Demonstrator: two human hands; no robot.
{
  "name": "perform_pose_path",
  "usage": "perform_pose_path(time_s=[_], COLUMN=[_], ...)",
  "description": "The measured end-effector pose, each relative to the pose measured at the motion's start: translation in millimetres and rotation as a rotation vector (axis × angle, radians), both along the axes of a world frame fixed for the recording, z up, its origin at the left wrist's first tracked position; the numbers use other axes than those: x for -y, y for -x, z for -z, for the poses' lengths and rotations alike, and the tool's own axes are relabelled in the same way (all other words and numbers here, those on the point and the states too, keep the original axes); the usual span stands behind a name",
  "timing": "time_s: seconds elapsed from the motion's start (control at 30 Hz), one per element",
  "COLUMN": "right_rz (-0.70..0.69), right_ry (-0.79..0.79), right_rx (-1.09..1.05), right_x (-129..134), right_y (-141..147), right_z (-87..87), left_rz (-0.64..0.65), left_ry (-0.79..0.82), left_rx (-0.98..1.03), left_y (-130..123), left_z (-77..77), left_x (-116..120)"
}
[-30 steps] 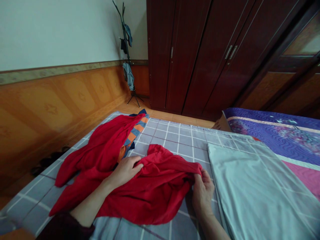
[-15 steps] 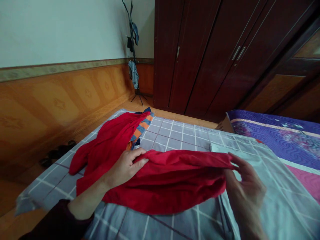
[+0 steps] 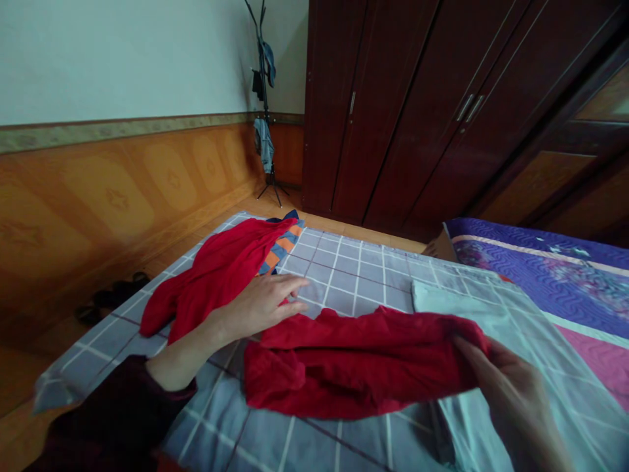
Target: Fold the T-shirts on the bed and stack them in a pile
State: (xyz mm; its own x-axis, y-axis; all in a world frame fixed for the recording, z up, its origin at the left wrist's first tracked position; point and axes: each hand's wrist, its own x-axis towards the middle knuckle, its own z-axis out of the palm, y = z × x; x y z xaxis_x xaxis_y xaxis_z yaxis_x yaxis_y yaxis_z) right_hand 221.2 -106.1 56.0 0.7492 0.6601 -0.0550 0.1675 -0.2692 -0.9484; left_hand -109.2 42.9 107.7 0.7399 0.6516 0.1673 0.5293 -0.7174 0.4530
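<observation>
Red cloth [image 3: 354, 367] lies, from the head view, with its long axis roughly along the far edge of the bed [image 3: 339, 262], its right end pinched in the fingers of the right hand [image 3: 518, 387]. The left hand [image 3: 265, 301] is nearer its left end, fingers apart just beyond its far side; whether the thumb touches, I cannot tell.

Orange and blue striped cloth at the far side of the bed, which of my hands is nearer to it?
Left. Your left hand is just on the near side of the striped cloth; your right hand is farther right, gripping the nearer red garment.
</observation>
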Motion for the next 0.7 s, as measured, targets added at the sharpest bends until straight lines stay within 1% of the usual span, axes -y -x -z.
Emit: perform_pose_path(time_s=[0.03, 0.07, 0.1, 0.13, 0.17, 0.23, 0.3, 0.37, 0.43, 0.5, 0.53, 0.57, 0.6, 0.63, 0.7], right_rz=[-0.054, -0.086, -0.127, -0.162, -0.190, -0.268, -0.387, -0.502, -0.627, -0.751, -0.782, -0.783, -0.748, -0.676, -0.462], right_ry=[0.164, 0.323, 0.404, 0.438, 0.408, 0.243, 0.098, 0.024, 0.008, 0.021, 0.034, 0.050, 0.061, 0.055, -0.031], right_rx=[0.113, 0.278, 0.455, 0.634, 0.799, 1.033, 1.126, 1.111, 1.055, 0.954, 0.881, 0.812, 0.739, 0.656, 0.450], right_x=[11.5, 21.6, 29.2, 33.5, 34.0, 24.2, 4.1, -19.2, -40.2, -55.7, -61.2, -65.0, -67.0, -67.3, -61.9], right_y=[-15.0, -25.4, -30.3, -29.8, -24.2, -0.9, 31.0, 63.5, 90.6, 108.5, 113.3, 115.0, 113.7, 109.4, 93.3], right_z=[10.2, 18.8, 25.4, 29.8, 32.3, 34.1, 36.2, 42.1, 50.4, 56.0, 56.0, 53.5, 48.1, 40.1, 18.1], left_rz=[-0.036, -0.056, -0.081, -0.101, -0.113, -0.119, -0.110, -0.134, -0.181, -0.232, -0.262, -0.301, -0.346, -0.393, -0.459], left_ry=[0.027, 0.071, 0.113, 0.154, 0.189, 0.227, 0.241, 0.268, 0.310, 0.332, 0.326, 0.313, 0.302, 0.295, 0.305], left_rx=[-0.023, -0.043, -0.055, -0.061, -0.063, -0.051, -0.021, 0.017, 0.062, 0.141, 0.197, 0.258, 0.315, 0.364, 0.422], left_y=[12.0, 22.6, 31.0, 37.0, 40.5, 40.5, 35.0, 30.0, 30.0, 36.5, 41.9, 48.2, 55.1, 62.0, 74.3], left_z=[13.7, 27.4, 40.6, 52.5, 62.9, 77.7, 84.2, 83.1, 76.7, 68.4, 64.7, 62.0, 60.2, 59.6, 61.1], left_x=[0.8, 3.9, 9.1, 15.9, 23.8, 39.9, 52.4, 58.5, 58.8, 55.8, 53.8, 51.5, 49.3, 47.1, 43.2])
